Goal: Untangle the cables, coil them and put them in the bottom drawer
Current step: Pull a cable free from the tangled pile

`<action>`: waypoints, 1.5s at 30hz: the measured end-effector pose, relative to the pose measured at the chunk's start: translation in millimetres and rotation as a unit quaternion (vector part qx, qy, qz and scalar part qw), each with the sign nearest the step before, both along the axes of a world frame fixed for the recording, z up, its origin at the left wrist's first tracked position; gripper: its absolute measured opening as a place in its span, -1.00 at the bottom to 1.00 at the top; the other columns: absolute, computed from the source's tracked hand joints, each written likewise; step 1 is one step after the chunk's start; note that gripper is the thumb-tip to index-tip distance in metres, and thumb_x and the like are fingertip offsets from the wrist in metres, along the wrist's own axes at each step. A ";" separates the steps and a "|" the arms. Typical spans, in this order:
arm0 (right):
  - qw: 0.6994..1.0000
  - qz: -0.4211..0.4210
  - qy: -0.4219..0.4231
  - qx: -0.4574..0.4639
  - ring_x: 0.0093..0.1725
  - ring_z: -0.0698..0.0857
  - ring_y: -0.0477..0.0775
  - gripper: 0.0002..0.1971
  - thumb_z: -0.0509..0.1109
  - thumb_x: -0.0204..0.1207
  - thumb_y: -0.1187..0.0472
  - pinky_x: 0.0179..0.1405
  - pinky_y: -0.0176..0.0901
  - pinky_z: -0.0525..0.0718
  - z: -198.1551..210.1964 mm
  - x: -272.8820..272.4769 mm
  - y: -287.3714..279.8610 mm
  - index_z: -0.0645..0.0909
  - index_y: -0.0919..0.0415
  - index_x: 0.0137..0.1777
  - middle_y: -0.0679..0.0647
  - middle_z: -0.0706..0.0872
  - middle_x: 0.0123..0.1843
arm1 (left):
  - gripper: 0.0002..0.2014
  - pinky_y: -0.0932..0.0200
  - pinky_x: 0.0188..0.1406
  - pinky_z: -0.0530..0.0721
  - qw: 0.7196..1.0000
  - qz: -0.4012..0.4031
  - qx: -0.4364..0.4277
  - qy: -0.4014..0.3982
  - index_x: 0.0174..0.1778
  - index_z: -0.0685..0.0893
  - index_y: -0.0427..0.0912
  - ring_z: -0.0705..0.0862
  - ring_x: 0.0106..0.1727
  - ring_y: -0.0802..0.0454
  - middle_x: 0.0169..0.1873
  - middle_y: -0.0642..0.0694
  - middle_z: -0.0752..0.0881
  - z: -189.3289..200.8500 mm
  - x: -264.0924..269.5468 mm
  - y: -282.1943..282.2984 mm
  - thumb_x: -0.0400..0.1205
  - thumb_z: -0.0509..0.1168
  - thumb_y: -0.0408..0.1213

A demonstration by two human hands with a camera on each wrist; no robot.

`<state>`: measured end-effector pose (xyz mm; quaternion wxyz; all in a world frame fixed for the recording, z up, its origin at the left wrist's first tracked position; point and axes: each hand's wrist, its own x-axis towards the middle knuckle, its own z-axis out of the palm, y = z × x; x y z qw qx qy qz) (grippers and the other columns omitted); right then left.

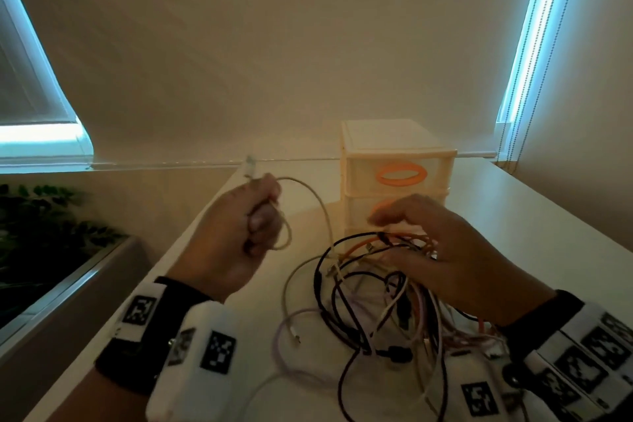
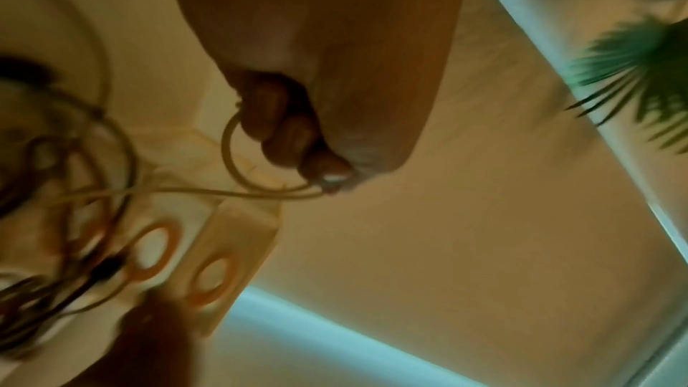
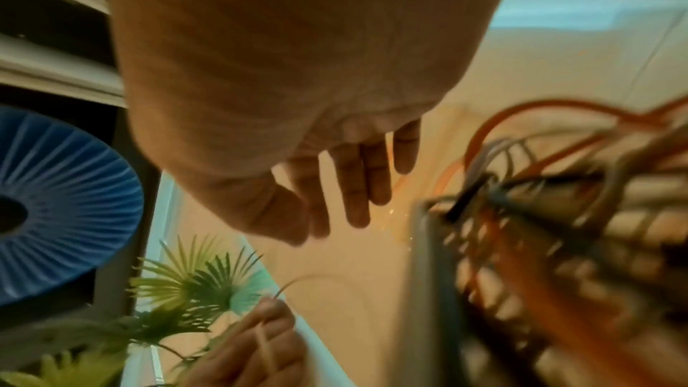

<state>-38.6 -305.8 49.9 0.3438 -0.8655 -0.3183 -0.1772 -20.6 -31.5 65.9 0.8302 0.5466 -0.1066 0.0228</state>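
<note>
Beige cable (image 1: 318,202) is gripped in the fisted left hand (image 1: 236,233), left of the drawer unit (image 1: 397,161); the open-fingered right hand (image 1: 442,250) is rested on the cable tangle (image 1: 370,301) before it.

Green leafy plant (image 1: 51,219) sits off the left edge of the white table (image 1: 513,233), low down. Window blinds (image 1: 30,79) glow blue far left, bead chain (image 1: 520,106) hangs far right. A ribbed blue disc (image 3: 63,202) shows in the right wrist view.

The white table (image 1: 513,233) bears the drawer unit (image 1: 397,161) and tangled cables (image 1: 370,301).
</note>
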 end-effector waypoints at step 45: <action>0.972 0.089 0.212 0.055 -0.45 0.59 -0.25 -0.79 0.26 0.77 0.13 -0.35 -0.33 0.60 -0.7 -9.3 45.7 0.74 -0.02 0.04 -0.18 0.67 -0.43 | -0.54 0.08 -0.10 0.84 0.979 -0.043 -0.192 0.060 0.31 0.65 -0.27 0.84 -0.10 -0.22 -0.08 -0.33 0.83 -5.9 -10.0 -25.1 0.87 0.00 -0.01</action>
